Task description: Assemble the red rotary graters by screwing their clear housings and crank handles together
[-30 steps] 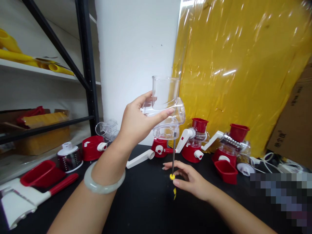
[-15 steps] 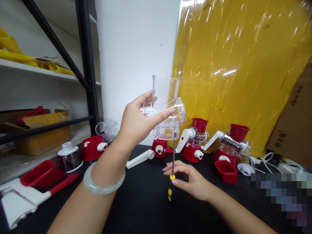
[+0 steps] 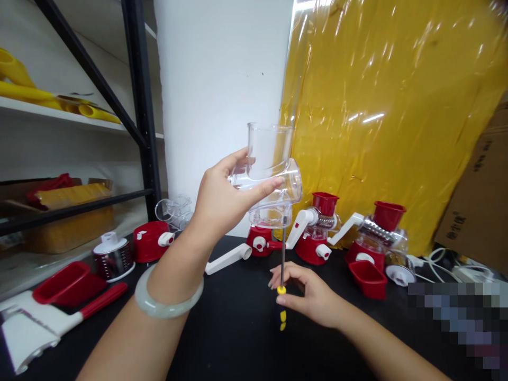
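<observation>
My left hand [image 3: 226,196] is wrapped around a clear plastic grater housing [image 3: 272,145], raised over the table with its round chute upward. The thumb lies across the side tube. Below it, my right hand [image 3: 311,296] pinches a screwdriver [image 3: 283,259] near the yellow collar. Its dark handle with yellow marks hangs downward and blends into the black tabletop. The steel shaft points up, and its dark tip is seen through the clear base of the housing. Whether the tip sits in a screw, I cannot tell.
Red-based rotary graters [image 3: 313,248] stand along the back. At left lie a grater drum [image 3: 113,256], a red hopper [image 3: 67,283], a red base [image 3: 151,241] and a white part with a red handle [image 3: 105,301]. A white crank [image 3: 228,259] rests behind my hands.
The screwdriver handle has turned and its lower end has swung slightly right. My right fingers have shifted a little around it. The left hand and housing stay almost still.
</observation>
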Demonstrator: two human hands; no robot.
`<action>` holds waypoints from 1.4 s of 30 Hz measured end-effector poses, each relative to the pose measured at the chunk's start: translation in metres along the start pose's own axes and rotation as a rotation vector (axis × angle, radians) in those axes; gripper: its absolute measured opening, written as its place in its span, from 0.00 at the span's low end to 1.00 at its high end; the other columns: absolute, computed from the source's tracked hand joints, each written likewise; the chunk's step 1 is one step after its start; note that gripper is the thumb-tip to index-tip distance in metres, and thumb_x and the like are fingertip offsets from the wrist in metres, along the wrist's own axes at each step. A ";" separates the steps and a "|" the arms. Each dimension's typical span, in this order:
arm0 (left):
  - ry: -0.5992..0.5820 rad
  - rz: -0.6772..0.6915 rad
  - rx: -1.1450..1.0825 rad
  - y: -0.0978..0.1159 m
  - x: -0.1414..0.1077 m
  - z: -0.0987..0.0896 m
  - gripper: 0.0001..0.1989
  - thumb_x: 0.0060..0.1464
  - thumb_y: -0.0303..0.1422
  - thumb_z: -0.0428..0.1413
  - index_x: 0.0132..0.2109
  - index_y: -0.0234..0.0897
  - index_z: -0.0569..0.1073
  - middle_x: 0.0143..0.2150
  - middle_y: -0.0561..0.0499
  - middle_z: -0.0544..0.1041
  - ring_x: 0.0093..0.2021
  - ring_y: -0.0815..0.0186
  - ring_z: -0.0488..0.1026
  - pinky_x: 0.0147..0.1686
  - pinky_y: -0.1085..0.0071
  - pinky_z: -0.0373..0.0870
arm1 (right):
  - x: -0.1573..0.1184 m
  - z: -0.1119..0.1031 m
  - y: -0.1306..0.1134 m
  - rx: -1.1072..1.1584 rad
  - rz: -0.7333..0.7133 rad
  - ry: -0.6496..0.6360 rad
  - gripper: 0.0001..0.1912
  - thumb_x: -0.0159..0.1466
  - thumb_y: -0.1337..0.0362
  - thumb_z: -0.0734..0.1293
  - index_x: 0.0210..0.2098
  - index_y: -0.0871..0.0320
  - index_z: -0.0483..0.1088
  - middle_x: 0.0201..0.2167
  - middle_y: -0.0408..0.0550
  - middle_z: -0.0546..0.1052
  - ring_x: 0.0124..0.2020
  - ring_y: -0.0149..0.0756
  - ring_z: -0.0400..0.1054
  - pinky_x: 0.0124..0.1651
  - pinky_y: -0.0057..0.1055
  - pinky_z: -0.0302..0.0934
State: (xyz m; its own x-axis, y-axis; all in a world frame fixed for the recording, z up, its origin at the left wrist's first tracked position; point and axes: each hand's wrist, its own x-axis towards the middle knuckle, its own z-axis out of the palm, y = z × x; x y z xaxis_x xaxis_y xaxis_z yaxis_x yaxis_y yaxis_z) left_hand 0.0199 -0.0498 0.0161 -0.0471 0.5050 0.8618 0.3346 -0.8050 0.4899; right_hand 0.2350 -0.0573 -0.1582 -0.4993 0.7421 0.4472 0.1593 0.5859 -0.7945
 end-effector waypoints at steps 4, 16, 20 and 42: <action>-0.008 0.002 -0.005 0.001 0.000 0.000 0.36 0.41 0.49 0.71 0.56 0.38 0.77 0.53 0.42 0.81 0.55 0.52 0.77 0.58 0.58 0.72 | 0.000 0.001 0.002 0.059 0.073 -0.004 0.24 0.56 0.51 0.79 0.45 0.58 0.73 0.48 0.53 0.75 0.51 0.44 0.71 0.54 0.41 0.65; -0.009 -0.009 -0.033 0.001 -0.001 0.001 0.36 0.41 0.47 0.71 0.57 0.37 0.77 0.54 0.41 0.81 0.55 0.52 0.77 0.58 0.57 0.72 | 0.000 0.002 0.000 -0.026 0.133 -0.021 0.23 0.55 0.47 0.78 0.36 0.59 0.75 0.34 0.44 0.67 0.31 0.30 0.60 0.34 0.29 0.58; -0.018 -0.006 -0.025 0.002 -0.001 0.001 0.35 0.41 0.48 0.71 0.56 0.38 0.78 0.53 0.42 0.81 0.54 0.52 0.77 0.57 0.58 0.73 | -0.002 0.003 -0.001 0.126 0.207 -0.026 0.30 0.52 0.46 0.80 0.44 0.58 0.70 0.31 0.40 0.66 0.30 0.28 0.60 0.34 0.27 0.57; -0.011 0.002 -0.034 -0.001 0.000 0.001 0.35 0.41 0.47 0.71 0.56 0.39 0.77 0.54 0.42 0.81 0.55 0.52 0.77 0.57 0.58 0.73 | -0.001 0.002 -0.003 0.127 0.241 -0.076 0.25 0.57 0.45 0.77 0.37 0.60 0.73 0.29 0.41 0.69 0.29 0.28 0.60 0.35 0.28 0.57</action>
State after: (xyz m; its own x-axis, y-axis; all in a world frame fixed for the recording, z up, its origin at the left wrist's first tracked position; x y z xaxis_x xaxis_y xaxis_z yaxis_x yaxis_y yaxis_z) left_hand 0.0206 -0.0493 0.0153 -0.0363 0.5065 0.8615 0.3027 -0.8160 0.4925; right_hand 0.2336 -0.0605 -0.1574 -0.5234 0.8257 0.2105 0.1754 0.3461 -0.9216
